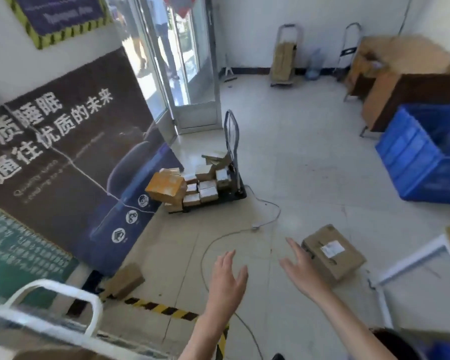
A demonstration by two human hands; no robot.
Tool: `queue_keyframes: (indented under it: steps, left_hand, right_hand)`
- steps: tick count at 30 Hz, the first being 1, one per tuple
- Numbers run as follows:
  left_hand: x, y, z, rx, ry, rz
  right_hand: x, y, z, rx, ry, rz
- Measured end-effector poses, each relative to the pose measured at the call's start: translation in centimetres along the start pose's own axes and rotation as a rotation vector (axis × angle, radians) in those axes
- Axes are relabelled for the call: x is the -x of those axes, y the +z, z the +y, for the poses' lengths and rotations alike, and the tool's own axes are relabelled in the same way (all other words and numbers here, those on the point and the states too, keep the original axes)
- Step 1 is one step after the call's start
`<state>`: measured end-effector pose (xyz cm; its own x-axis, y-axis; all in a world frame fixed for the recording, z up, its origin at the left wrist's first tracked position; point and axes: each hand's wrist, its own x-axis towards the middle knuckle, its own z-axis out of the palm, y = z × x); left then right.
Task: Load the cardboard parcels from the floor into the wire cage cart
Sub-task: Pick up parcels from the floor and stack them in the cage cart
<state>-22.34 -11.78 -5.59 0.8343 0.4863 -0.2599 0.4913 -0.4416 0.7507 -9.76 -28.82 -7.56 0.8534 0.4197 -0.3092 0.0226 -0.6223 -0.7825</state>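
Observation:
A brown cardboard parcel with a white label lies on the tiled floor at the lower right. My right hand is stretched out just left of it, fingers spread, holding nothing. My left hand hovers open further left, over bare floor. Another parcel leans against the banner at the lower left. A white tubular frame at the bottom left corner may be the cart; I cannot tell for sure.
A flat trolley piled with several small boxes stands ahead by the glass door. A grey cable snakes across the floor. A blue crate, wooden desks and a white frame line the right side.

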Motion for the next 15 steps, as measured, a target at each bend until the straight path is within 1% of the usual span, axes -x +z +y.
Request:
queue_keyframes:
  steps: [6, 11, 15]
  left_hand:
    - [-5.4, 9.4, 6.7, -0.049, 0.056, -0.253]
    - [-11.8, 15.6, 10.6, -0.114, 0.12, -0.394]
    - [-18.9, 20.8, 12.9, -0.142, 0.121, -0.479]
  right_hand:
    - [-1.0, -8.0, 7.2, -0.111, 0.151, 0.162]
    - [-3.5, -11.9, 11.2, -0.163, 0.291, 0.27]
    - [-7.7, -13.9, 13.8, -0.209, 0.394, 0.35]
